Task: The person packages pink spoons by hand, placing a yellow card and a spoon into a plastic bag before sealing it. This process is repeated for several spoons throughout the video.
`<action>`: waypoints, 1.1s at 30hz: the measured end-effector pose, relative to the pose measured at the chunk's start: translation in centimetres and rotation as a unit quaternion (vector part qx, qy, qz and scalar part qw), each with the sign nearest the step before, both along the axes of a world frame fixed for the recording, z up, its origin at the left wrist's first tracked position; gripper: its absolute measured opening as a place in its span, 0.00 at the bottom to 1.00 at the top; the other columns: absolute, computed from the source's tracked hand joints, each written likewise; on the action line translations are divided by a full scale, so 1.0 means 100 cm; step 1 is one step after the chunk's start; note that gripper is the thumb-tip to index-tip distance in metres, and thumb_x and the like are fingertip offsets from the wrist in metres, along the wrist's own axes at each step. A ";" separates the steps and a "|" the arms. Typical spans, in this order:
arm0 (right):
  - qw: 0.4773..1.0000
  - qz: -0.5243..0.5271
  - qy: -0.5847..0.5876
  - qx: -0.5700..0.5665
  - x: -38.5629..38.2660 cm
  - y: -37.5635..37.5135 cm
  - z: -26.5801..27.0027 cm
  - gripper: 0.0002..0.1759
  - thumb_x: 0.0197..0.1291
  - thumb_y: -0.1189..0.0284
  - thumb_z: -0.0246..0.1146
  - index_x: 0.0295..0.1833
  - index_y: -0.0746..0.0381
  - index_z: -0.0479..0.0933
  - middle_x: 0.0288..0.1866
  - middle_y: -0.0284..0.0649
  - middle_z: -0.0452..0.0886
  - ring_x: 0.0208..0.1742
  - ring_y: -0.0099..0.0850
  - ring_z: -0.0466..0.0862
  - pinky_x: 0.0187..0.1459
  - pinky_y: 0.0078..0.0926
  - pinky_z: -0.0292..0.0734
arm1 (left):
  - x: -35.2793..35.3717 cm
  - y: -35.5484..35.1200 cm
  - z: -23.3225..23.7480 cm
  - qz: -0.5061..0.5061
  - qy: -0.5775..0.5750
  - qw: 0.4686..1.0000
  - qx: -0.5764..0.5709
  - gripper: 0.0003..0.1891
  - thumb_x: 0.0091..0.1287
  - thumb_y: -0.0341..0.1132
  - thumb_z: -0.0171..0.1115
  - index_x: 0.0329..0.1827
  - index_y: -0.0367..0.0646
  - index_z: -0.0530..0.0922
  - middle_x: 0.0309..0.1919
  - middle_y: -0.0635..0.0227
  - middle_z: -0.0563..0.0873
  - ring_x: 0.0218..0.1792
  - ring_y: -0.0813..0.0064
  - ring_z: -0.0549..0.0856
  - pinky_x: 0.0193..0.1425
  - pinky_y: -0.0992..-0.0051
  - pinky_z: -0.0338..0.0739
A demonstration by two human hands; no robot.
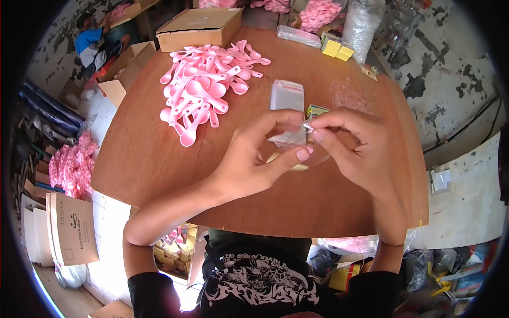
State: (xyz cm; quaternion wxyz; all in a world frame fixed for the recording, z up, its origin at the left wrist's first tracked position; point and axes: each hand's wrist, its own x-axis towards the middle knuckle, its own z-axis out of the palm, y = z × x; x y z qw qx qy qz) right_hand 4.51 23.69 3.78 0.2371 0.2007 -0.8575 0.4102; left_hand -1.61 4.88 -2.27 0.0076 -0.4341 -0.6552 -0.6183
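Note:
Both hands are over the brown table near its middle. My left hand [265, 151] curves round a clear plastic bag, thumb below and fingers above. The fingertips of my right hand [352, 143] pinch a small white piece [307, 127] at the bag's edge. Behind my left hand lies a stack of clear plastic bags [287, 95]. A small green and yellow box [316, 111] stands just behind the fingertips, partly hidden. Farther left is a heap of pink spoons [204, 87]. A yellowish object beneath my hands is mostly covered.
The wooden table [143, 159] holds a cardboard box [199, 29], yellow boxes [337, 46] and a clear plastic roll [363, 26] at the back. Plastic scraps [350, 99] lie right. A person [93, 45] sits far left. Below the front edge is an open box [177, 249].

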 end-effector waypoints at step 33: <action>0.906 -0.076 0.237 0.342 0.021 -0.012 -0.015 0.12 0.33 0.78 0.68 0.30 0.63 0.76 0.29 0.34 0.69 0.27 0.30 0.73 0.24 0.28 0.70 | 0.030 -0.008 0.007 -0.053 -0.048 0.993 -0.092 0.17 0.62 0.20 0.58 0.54 0.36 0.81 0.31 0.55 0.87 0.30 0.77 0.86 0.32 0.73 0.79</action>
